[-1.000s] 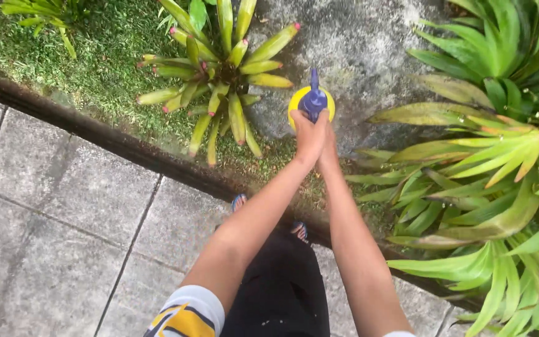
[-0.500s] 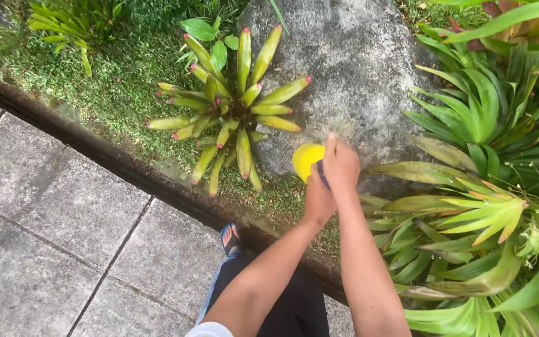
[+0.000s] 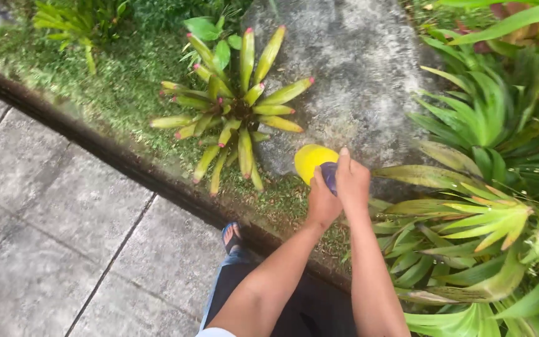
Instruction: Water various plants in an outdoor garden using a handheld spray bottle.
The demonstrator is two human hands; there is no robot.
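Observation:
My left hand (image 3: 322, 203) and my right hand (image 3: 352, 180) are both wrapped around a yellow spray bottle (image 3: 312, 161) with a dark blue top, held out over the edge of a planting bed. The bottle's yellow body sticks out to the left of my fingers; its blue top is mostly hidden by them. It points toward a yellow-green bromeliad (image 3: 235, 115) with pink leaf tips, which grows just to the left of the bottle beside a large grey rock (image 3: 350, 68).
A dark kerb (image 3: 126, 163) divides the grey paving slabs (image 3: 63, 237) from the mossy bed. Dense green bromeliads (image 3: 494, 206) crowd the right side. My foot in a blue sandal (image 3: 232, 236) stands against the kerb.
My hands and the bottle have come down and to the left, closer to the yellow-green bromeliad. The view has tilted down and nearer to the bed.

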